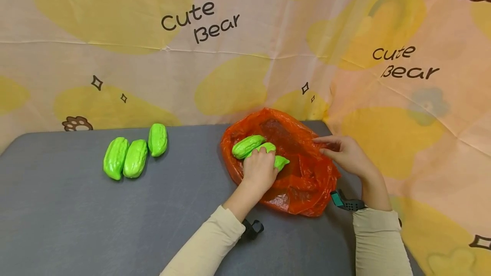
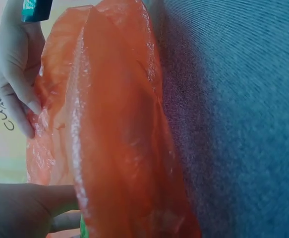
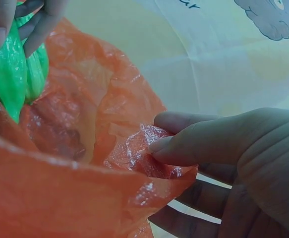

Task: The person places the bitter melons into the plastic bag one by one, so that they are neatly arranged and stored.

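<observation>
An orange-red plastic bag lies with its mouth spread wide on the grey table. Inside it are green, ridged bitter melons, partly covered by my left hand. That hand reaches into the bag, its fingers curled round a melon whose pointed tip shows beside it. At the bag's right side my right hand pinches the plastic rim between thumb and fingers, clearest in the right wrist view. Seen from the left wrist, the bag's side hides most of what the left hand holds.
Three more bitter melons lie on the table to the left: one pointed melon, a blunt melon beside it, and a smaller melon farther back. A printed cloth hangs behind the table and along its right side.
</observation>
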A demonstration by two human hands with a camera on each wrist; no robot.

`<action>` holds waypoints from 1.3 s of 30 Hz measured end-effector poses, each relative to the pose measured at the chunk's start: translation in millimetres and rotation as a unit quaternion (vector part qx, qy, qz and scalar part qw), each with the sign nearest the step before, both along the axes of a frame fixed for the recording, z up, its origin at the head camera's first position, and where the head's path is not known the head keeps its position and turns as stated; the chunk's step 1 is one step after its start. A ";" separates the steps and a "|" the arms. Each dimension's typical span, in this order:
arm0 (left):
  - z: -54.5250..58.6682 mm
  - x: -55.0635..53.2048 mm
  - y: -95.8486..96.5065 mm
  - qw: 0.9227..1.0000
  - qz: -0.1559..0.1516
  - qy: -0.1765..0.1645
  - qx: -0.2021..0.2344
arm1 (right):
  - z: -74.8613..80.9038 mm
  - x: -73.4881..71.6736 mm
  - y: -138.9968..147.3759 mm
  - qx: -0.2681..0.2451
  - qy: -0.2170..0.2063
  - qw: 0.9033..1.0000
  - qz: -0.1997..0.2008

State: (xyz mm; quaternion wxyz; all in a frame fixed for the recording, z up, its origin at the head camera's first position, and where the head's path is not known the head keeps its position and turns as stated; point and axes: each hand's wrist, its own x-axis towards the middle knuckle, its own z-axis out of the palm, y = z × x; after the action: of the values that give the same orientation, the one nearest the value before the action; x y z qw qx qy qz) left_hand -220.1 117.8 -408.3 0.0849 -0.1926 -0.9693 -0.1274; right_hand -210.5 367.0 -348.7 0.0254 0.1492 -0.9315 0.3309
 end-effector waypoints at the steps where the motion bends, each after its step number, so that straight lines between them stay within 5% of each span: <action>1: -0.1 0.1 -0.7 1.000 -0.004 0.000 0.002 | 0.1 -0.1 -0.1 -0.001 0.000 1.000 0.000; 10: -0.4 3.9 -7.4 0.999 -0.041 -0.026 -0.003 | -0.1 -0.3 -0.5 0.002 -0.004 1.000 -0.005; 20: -0.6 3.1 -5.3 1.000 -0.026 0.006 0.005 | -2.6 -1.5 -0.6 0.005 -0.003 1.000 -0.005; 39: -3.2 0.8 -7.2 1.000 -0.022 0.003 0.000 | -1.1 -0.7 -1.4 0.004 0.003 1.000 -0.002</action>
State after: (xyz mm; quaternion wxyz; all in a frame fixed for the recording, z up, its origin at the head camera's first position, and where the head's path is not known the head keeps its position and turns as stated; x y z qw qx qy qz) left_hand -219.2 110.6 -411.5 0.0849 -0.2140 -0.9645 -0.1290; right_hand -211.2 365.6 -349.8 0.0285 0.1486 -0.9331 0.3262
